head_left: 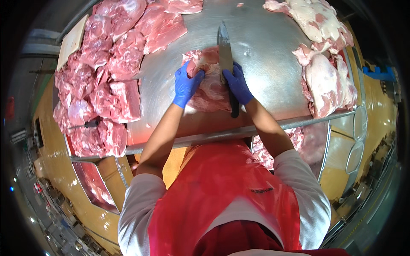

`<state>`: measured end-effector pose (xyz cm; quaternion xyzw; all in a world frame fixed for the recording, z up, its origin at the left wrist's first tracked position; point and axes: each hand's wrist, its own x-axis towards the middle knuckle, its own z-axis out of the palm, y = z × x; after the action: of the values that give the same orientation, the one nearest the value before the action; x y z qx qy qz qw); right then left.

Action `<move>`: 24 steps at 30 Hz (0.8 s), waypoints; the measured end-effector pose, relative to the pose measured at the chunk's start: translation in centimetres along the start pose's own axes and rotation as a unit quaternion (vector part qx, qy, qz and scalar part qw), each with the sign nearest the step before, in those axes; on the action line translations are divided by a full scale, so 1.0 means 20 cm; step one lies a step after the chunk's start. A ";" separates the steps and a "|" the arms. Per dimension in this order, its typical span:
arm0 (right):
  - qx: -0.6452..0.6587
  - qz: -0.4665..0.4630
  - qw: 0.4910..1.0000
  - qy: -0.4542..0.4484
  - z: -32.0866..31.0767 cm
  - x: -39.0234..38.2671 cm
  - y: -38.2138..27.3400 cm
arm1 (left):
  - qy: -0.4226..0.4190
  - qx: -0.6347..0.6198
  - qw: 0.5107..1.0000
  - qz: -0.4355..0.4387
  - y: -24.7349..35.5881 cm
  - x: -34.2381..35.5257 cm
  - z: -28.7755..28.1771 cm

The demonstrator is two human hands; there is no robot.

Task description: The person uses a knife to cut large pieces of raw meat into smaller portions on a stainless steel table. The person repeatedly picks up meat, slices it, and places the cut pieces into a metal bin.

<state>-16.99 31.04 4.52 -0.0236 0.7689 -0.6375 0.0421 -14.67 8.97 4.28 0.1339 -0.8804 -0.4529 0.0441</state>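
A slab of raw pink meat (209, 91) lies on the metal table in front of me. My left hand (186, 87), in a blue glove, grips its left edge, thumb on top and fingers curled at the side. Along its right side is a long knife (225, 47), blade pointing away from me and dark handle toward me. My right hand (238, 85), also gloved in blue, closes at the knife where blade meets handle, the thumb across it. Some of the right fingers are hidden, so whether they also touch the meat does not show.
Many trimmed pink cuts (115, 98) cover the table's left side, with a dark-handled tool (91, 123) among them. Paler, fat-covered pieces (324, 85) lie at the right. Beneath the front edge (192, 140) are a bin of trimmings (294, 138) and a metal tub (95, 183).
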 end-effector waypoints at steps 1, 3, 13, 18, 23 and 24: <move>-0.077 -0.089 0.993 0.009 0.04 0.03 0.00 | 0.001 -0.036 0.999 0.018 -0.03 0.01 -0.01; -0.055 -0.092 0.994 -0.033 0.09 0.07 -0.01 | -0.010 -0.127 0.992 0.022 -0.06 -0.02 -0.05; 0.109 0.133 0.985 -0.022 -0.16 -0.08 -0.13 | -0.026 -0.432 0.867 -0.246 -0.18 -0.11 -0.61; 0.103 0.200 0.971 -0.077 -0.18 0.00 -0.01 | -0.260 -0.423 0.829 -0.258 -0.19 -0.18 -0.43; 0.169 0.195 0.955 -0.147 0.03 -0.05 -0.06 | -0.376 -0.545 0.699 -0.271 -0.25 -0.16 -0.35; 0.163 0.198 0.956 -0.146 0.05 -0.08 -0.08 | -0.381 -0.564 0.679 -0.274 -0.26 -0.17 -0.31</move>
<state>-15.25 30.01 5.96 0.0434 0.6294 -0.7227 0.2823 -9.17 2.17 3.74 0.1353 -0.3224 -0.8675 -0.3539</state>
